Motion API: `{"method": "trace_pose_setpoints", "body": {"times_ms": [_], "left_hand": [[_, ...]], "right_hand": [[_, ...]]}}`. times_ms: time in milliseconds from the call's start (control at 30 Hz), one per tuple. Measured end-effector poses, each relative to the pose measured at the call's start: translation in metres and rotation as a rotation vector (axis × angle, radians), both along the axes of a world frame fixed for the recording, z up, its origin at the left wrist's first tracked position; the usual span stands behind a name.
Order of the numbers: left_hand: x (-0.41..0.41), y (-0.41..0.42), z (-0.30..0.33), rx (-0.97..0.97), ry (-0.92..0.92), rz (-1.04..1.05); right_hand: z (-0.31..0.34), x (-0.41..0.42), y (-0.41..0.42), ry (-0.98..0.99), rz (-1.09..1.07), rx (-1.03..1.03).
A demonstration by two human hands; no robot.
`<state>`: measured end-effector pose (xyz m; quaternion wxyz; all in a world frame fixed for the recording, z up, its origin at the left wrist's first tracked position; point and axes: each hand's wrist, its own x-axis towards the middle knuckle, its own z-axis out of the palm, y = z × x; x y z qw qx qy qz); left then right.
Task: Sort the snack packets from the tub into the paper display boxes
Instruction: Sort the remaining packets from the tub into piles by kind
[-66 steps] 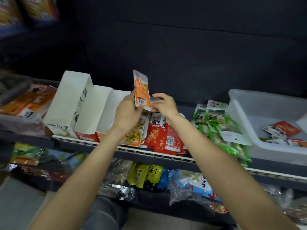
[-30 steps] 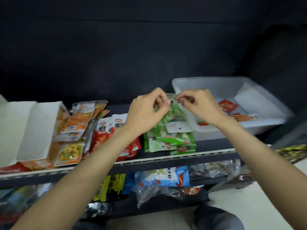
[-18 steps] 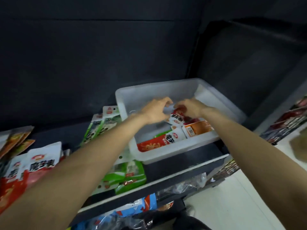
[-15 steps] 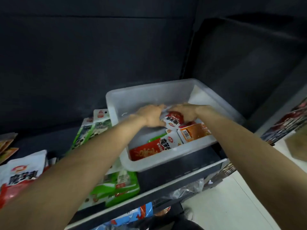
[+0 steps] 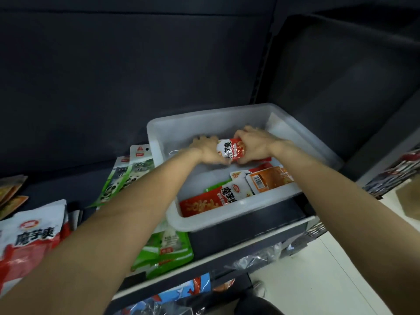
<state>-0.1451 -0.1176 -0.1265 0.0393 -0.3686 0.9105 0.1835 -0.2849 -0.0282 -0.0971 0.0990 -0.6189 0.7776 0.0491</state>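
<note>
Here, your 2 hands meet inside the tub (image 5: 227,220), a translucent white bin on the dark shelf (image 5: 247,233). Left hand (image 5: 208,148): fingers curled round the white end of a red packet (image 5: 231,149). Right hand (image 5: 252,144): fingers curled over the red end of the same packet, which is held above the tub's floor near its far wall. More packets (image 5: 229,196), red, white and orange, lie flat in the tub's near right part. Green packets (image 5: 168,248) are stacked on the shelf just left of the tub. Red-and-white packets (image 5: 29,239) lie at the far left. Behind the shelf stands a dark back panel (image 5: 136,76). A pale tiled floor (image 5: 341,276) shows at lower right.
</note>
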Motion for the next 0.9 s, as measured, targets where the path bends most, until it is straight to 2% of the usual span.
{"method": "trace_pose_setpoints", "body": {"times_ms": [200, 333, 433, 500, 567, 633, 667, 767, 800, 833, 900], "left_hand": [[0.068, 0.029, 0.054, 0.425, 0.903, 0.250], [0.158, 0.048, 0.073, 0.618, 1.159, 0.324], [0.220, 0.055, 0.071, 0.565, 1.260, 0.426], [0.256, 0.055, 0.066, 0.425, 1.238, 0.520], [0.291, 0.052, 0.058, 0.176, 1.076, 0.610], [0.325, 0.053, 0.046, -0.061, 0.807, 0.620], [0.340, 0.056, 0.038, -0.120, 0.658, 0.593], [0.368, 0.073, 0.017, -0.098, 0.197, 0.494], [0.373, 0.077, 0.010, -0.084, 0.109, 0.466], [0.376, 0.080, 0.004, -0.070, 0.072, 0.448], [0.380, 0.081, -0.007, -0.035, 0.083, 0.449]], "right_hand": [[0.062, 0.059, 0.035, -0.049, 0.083, -0.345], [0.078, 0.124, 0.051, -0.229, 0.189, -0.416], [0.072, 0.177, 0.053, -0.422, 0.259, -0.446], [0.061, 0.216, 0.049, -0.565, 0.237, -0.493], [0.046, 0.254, 0.039, -0.698, 0.154, -0.549], [0.028, 0.287, 0.021, -0.836, 0.029, -0.536], [0.018, 0.303, 0.010, -0.891, -0.037, -0.491], [-0.005, 0.343, -0.019, -1.056, -0.190, -0.328], [-0.012, 0.353, -0.026, -1.050, -0.202, -0.279], [-0.017, 0.361, -0.032, -0.957, -0.178, -0.229], [-0.026, 0.370, -0.037, -0.593, -0.065, -0.129]]}}
